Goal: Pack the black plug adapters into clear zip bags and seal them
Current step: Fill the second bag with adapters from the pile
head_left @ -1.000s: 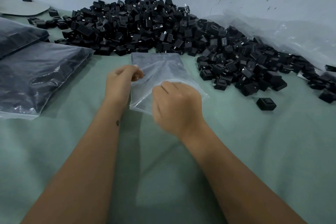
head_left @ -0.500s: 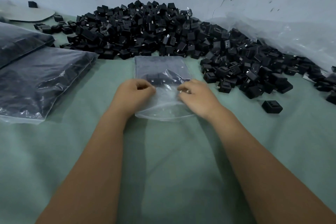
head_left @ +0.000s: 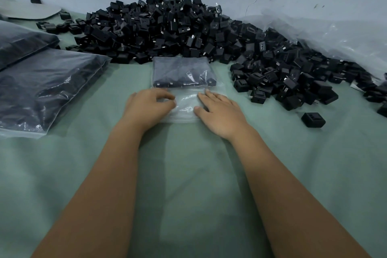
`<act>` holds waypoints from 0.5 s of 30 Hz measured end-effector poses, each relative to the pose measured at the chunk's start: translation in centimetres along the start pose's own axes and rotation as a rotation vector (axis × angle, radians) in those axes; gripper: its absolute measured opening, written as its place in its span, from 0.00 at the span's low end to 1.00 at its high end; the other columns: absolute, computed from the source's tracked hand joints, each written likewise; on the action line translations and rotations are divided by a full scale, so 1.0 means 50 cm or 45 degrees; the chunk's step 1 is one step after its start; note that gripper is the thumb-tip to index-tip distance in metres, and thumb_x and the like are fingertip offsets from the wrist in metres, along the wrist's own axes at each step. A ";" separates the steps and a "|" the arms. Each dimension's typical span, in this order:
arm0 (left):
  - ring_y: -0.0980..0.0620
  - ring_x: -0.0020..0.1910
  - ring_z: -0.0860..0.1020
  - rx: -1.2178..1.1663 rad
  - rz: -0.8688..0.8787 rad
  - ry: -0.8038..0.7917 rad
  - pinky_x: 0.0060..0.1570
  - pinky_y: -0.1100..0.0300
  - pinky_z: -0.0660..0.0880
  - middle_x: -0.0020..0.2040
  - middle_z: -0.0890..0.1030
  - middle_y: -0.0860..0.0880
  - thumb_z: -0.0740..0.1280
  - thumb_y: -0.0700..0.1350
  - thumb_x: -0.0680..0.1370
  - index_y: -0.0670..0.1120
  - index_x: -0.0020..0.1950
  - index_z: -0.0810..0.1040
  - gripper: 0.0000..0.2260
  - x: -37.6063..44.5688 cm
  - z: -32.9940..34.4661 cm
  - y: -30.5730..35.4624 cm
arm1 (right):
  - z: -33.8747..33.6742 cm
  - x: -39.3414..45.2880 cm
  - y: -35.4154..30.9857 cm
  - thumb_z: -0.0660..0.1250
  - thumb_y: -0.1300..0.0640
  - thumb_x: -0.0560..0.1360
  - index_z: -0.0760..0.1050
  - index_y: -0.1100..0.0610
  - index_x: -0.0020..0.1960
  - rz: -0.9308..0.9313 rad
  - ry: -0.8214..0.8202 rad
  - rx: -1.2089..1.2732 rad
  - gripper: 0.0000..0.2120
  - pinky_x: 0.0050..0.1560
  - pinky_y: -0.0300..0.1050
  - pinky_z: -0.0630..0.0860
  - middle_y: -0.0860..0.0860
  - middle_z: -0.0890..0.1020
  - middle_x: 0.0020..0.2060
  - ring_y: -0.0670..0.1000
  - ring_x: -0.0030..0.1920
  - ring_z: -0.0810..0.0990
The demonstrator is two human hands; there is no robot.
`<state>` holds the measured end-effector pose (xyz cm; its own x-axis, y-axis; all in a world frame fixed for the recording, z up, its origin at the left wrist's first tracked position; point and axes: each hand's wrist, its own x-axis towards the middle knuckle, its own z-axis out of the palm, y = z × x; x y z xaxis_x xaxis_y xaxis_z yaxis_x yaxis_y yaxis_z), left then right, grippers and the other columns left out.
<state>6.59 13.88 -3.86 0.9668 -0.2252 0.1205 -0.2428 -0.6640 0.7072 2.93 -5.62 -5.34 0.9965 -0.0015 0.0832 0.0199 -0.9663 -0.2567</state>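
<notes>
Zip bag (head_left: 184, 81) lies flat on the green cloth (head_left: 188, 174), adapters (head_left: 180, 73) bunched at the far end, empty mouth end toward the person. Left hand (head_left: 146, 107) rests on the near-left part, fingers loosely bent, pinch or not: can't tell. Right hand (head_left: 219, 111) lies flat on the near-right part, fingers straight. Seal strip probably runs left-right under both hands, so pressing goes sideways. Loose pile (head_left: 167, 27) sits just behind.

Zip bag (head_left: 184, 90) laid flat, both hands now pressing.
</notes>
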 end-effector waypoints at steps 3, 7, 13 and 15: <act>0.48 0.50 0.79 -0.355 -0.134 0.108 0.50 0.58 0.72 0.51 0.83 0.46 0.69 0.52 0.74 0.51 0.44 0.85 0.07 -0.005 -0.003 0.004 | -0.007 -0.024 0.003 0.58 0.44 0.78 0.71 0.45 0.69 0.021 0.128 0.223 0.20 0.69 0.45 0.59 0.46 0.70 0.71 0.48 0.71 0.66; 0.50 0.39 0.75 -0.343 -0.131 0.149 0.41 0.58 0.70 0.39 0.81 0.46 0.68 0.49 0.75 0.50 0.42 0.84 0.06 -0.007 0.000 0.002 | -0.024 -0.054 0.010 0.61 0.55 0.77 0.82 0.53 0.47 0.174 0.631 0.563 0.11 0.52 0.48 0.75 0.48 0.84 0.44 0.51 0.48 0.79; 0.62 0.41 0.76 -0.187 0.053 0.221 0.43 0.61 0.71 0.44 0.82 0.59 0.69 0.47 0.75 0.53 0.42 0.83 0.04 -0.013 0.007 0.005 | -0.044 -0.052 0.087 0.58 0.60 0.76 0.72 0.51 0.69 0.590 0.857 0.461 0.21 0.64 0.46 0.65 0.51 0.72 0.67 0.53 0.66 0.66; 0.68 0.39 0.75 -0.159 0.157 0.163 0.41 0.67 0.69 0.41 0.80 0.63 0.70 0.45 0.75 0.54 0.41 0.83 0.05 -0.017 0.007 0.011 | -0.043 -0.050 0.097 0.57 0.59 0.77 0.61 0.51 0.76 0.641 0.663 0.436 0.27 0.71 0.50 0.59 0.53 0.62 0.75 0.55 0.72 0.60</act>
<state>5.64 13.47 -3.83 0.9346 -0.2016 0.2930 -0.3557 -0.5414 0.7618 0.39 -10.83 -4.74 0.7286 -0.6179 0.2956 -0.3141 -0.6849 -0.6574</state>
